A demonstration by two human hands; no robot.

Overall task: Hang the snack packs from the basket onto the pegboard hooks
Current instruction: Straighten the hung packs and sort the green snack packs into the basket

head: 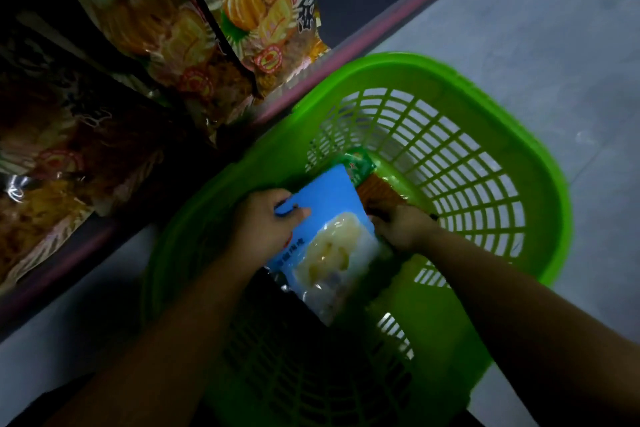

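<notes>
A blue snack pack (329, 232) with a clear window showing pale pieces sits low in the middle of the frame, inside the green basket (540, 163). The left hand (270, 229) grips its left edge, thumb across the front; the right hand (401, 227) is closed on its right edge. Another green and orange pack (369, 177) lies behind it. The basket stands on a grey floor (554, 28) beside a shelf of pumpkin-printed bags (249, 10) at upper left.
</notes>
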